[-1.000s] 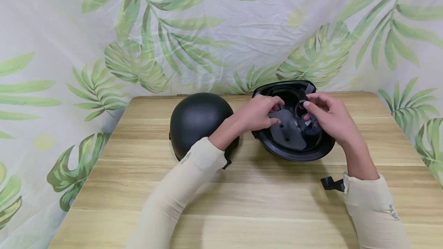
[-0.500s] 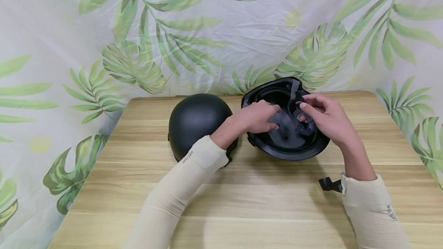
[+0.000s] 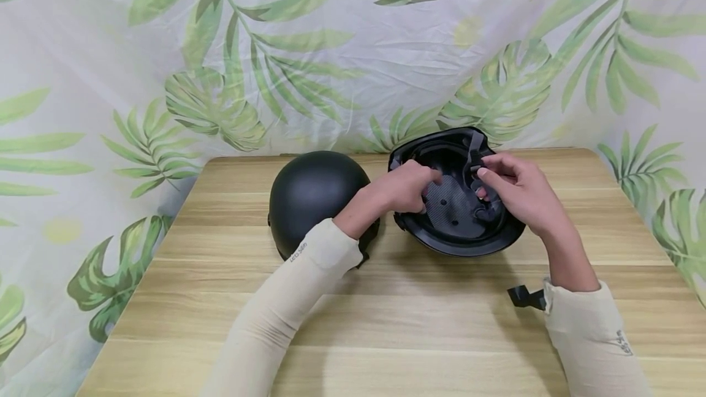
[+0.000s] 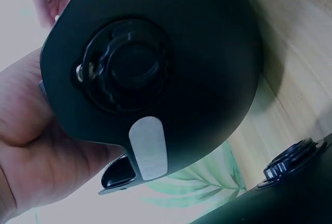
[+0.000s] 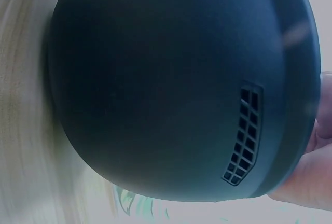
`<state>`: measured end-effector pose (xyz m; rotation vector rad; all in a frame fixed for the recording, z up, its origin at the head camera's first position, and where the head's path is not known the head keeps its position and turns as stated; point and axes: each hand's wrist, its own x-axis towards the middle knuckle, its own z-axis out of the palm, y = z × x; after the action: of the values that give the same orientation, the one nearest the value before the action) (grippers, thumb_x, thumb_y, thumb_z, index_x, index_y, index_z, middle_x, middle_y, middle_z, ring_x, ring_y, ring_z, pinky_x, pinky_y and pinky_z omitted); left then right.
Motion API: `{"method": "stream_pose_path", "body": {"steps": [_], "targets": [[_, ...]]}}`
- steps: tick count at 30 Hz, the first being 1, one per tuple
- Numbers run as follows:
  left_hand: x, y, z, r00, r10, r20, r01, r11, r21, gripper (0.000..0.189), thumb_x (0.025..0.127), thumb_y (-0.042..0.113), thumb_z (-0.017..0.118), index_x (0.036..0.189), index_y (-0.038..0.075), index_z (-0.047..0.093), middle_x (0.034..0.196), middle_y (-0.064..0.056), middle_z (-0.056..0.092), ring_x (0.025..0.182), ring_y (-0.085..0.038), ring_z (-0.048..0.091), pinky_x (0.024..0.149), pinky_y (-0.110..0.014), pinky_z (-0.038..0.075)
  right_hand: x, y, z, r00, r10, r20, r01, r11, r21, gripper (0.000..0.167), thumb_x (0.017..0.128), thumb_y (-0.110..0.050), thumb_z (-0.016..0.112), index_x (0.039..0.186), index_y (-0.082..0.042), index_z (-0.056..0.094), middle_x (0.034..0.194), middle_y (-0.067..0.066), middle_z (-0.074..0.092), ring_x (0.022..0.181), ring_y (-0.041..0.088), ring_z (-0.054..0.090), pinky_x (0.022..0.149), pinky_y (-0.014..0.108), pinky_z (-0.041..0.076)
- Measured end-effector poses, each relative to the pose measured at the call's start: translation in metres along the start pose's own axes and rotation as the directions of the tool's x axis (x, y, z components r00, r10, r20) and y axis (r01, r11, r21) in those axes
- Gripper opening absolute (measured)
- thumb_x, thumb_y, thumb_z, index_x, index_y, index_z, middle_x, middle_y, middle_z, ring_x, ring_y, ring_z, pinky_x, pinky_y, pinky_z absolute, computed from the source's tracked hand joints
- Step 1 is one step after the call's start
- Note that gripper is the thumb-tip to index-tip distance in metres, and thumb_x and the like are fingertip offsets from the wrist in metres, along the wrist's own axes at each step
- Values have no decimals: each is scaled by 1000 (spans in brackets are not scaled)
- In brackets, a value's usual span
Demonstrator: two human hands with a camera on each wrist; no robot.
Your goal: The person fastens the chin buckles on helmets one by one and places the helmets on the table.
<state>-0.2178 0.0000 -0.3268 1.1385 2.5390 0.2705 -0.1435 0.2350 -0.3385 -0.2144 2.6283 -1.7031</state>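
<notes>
A black helmet (image 3: 458, 244) lies upturned at the right of the table, its inside with a grey patterned padding (image 3: 449, 207) facing up. My right hand (image 3: 524, 192) pinches the dark chin strap (image 3: 474, 161) near its buckle at the helmet's right side. My left hand (image 3: 405, 187) reaches over the left rim, index finger pointing into the shell and thumb bent down. Whether its hidden fingers hold anything I cannot tell. A round adjusting dial (image 4: 135, 66) fills the left wrist view. The right wrist view has the shell's outside with a mesh vent (image 5: 244, 133).
A second black helmet (image 3: 317, 201) sits dome up on the wooden table (image 3: 386, 329), just left, partly behind my left forearm. A small black piece (image 3: 526, 298) sticks out beside my right sleeve. A leaf-patterned cloth (image 3: 309, 66) hangs behind the table.
The upturned helmet has shifted left and turned a little, with my right hand following on the strap. My left thumb has drawn back from the padding toward the left rim.
</notes>
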Motion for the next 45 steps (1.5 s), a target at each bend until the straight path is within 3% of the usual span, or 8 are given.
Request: {"method": "stream_pose_path", "body": {"steps": [7,14,16,23,28,31,36,45], "targets": [[1,-2,3,992,51,-112,-54,998,-20,45,96,6,74,141,8,68,116,-9,75,109,-22,69,98,-35,57,0,1,2,1000,-3,10,3,1000,-27,42,110,-24,60,141,5,59,111,-6,69,81,2,73,74,19,61],[1,-3,5,972,72,-223,-86,995,-56,34,100,10,71,134,7,72,121,-9,76,116,-23,70,106,-36,54,1,2,3,1000,21,19,-20,997,-74,44,111,-27,56,143,3,58,129,21,64,83,-1,72,75,17,59],[1,-2,4,970,71,-233,-89,994,-67,33,101,10,70,134,8,72,122,-9,76,117,-22,69,108,-37,53,2,3,3,999,26,23,-24,997,-78,44,111,-27,56,144,3,58,129,21,63,83,-1,72,76,16,59],[-8,-2,2,959,55,-277,-92,988,-124,32,107,11,63,138,8,69,129,-9,68,121,-23,61,109,-37,49,3,6,3,1000,20,17,-19,997,-76,41,111,-23,57,141,4,59,113,-1,66,81,0,72,74,17,59],[-16,-3,3,930,22,-367,-106,972,-209,32,109,11,58,138,8,70,132,-11,62,123,-22,58,102,-34,51,4,6,4,999,16,28,-14,995,-95,39,112,-21,54,141,4,59,117,13,67,80,2,71,72,18,58],[-20,-5,7,897,-12,-442,-124,953,-277,31,109,11,58,138,8,70,135,-10,65,121,-22,62,98,-32,52,4,6,6,999,32,39,-28,994,-104,41,112,-22,52,143,4,57,123,22,66,80,2,71,71,18,57],[-22,-10,15,850,-109,-516,-159,880,-447,30,110,13,57,138,9,68,123,-8,73,103,-16,68,87,-26,53,5,5,9,997,55,53,-49,993,-105,43,113,-25,50,146,3,54,128,23,64,80,1,70,72,18,56],[-16,-13,27,825,-125,-552,-251,792,-556,30,111,13,55,140,9,65,114,-9,73,95,-22,67,78,-24,50,8,9,13,999,20,26,-18,998,-53,42,114,-26,49,144,2,58,103,0,70,78,7,69,68,23,58]]}}
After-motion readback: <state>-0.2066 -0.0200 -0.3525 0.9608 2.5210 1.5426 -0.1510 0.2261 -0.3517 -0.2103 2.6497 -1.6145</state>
